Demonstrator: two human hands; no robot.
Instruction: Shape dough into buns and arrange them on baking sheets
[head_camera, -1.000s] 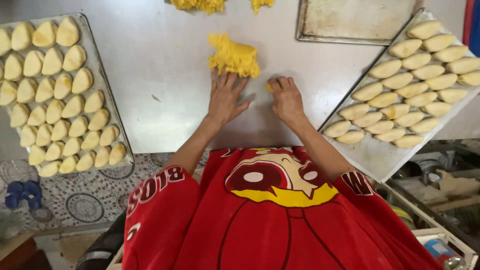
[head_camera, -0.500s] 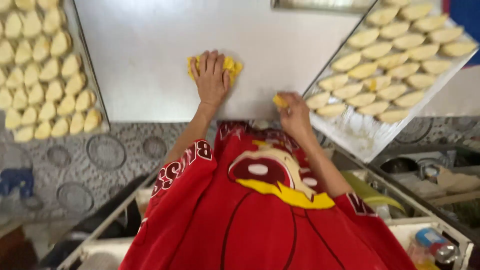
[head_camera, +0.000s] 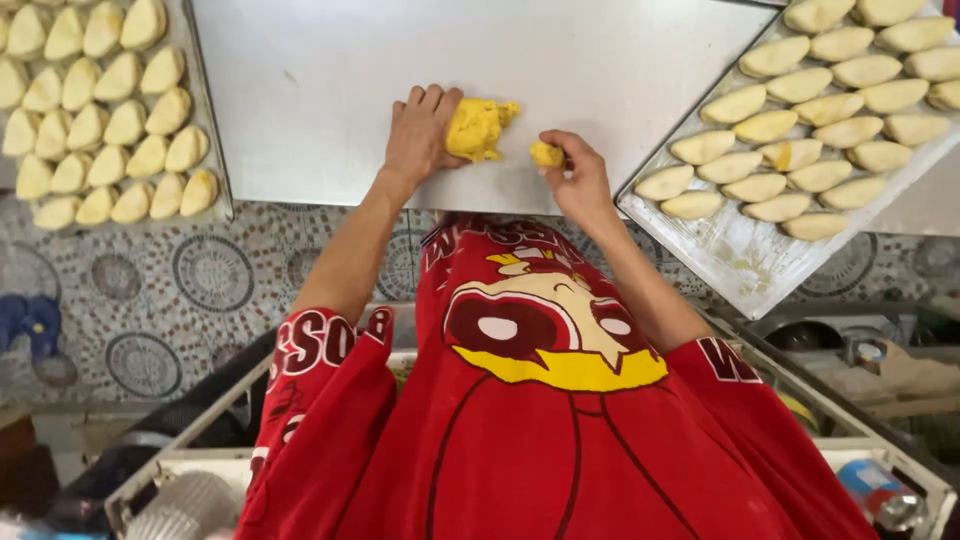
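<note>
Yellow dough lump (head_camera: 478, 127) sits near the front edge of our steel desk (head_camera: 330, 80), at about 12 o'clock from our chest. Our left hand (head_camera: 422, 135) lies against its 9 o'clock side, fingers spread and loosely curved, pressing on it rather than closing round it. Our right hand (head_camera: 575, 175) is at about 3 o'clock from the lump, thumb and fingers pinched on a small piece of dough (head_camera: 546, 154) that lies apart from the big lump.

We judge the dough to be soft and pliable, light, a little crumbly at its ragged edge, and likely to dent under any firm press. It looks matte, so we expect it to cling slightly and not slip. A hold from the sides with cupped fingers would suit the lump; fingertips suffice for the small piece.

At 10 o'clock a tray (head_camera: 207, 120) carries rows of pale shaped pastries (head_camera: 110, 80). At 2 o'clock a second tray (head_camera: 745, 265) holds more of them (head_camera: 790, 125), with a bare corner nearest us.
</note>
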